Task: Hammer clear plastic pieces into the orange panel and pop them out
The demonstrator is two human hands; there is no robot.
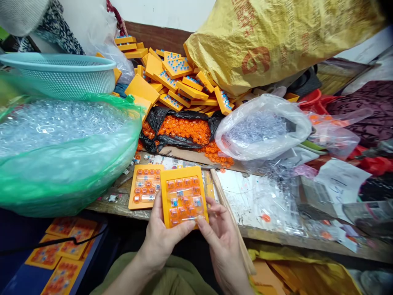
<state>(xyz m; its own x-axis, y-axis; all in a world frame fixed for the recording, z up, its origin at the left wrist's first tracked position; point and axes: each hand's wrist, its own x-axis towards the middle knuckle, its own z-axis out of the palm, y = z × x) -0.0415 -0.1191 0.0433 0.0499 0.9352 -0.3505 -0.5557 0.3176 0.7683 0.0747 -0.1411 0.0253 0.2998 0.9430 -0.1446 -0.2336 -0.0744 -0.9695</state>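
Observation:
A yellow panel (183, 196) with rows of orange and clear pieces and a few blue bits is held up in front of me, over the bench's front edge. My left hand (164, 233) grips its left side and lower edge, thumb across the bottom. My right hand (221, 231) has its thumb at the lower right corner, the fingers curled beside the right edge. Behind it to the left, a similar yellow panel (138, 194) lies on the bench. Beyond them a black bag (156, 119) holds many small orange rings (184, 129).
A green bag (76, 176) of clear pieces fills the left, below a blue basket (89, 76). At right stands a white bag (236, 151) of clear pieces. Yellow panels (141, 88) are heaped behind. A wooden stick (229, 209) crosses the bench edge. Finished-looking panels (66, 274) lie lower left.

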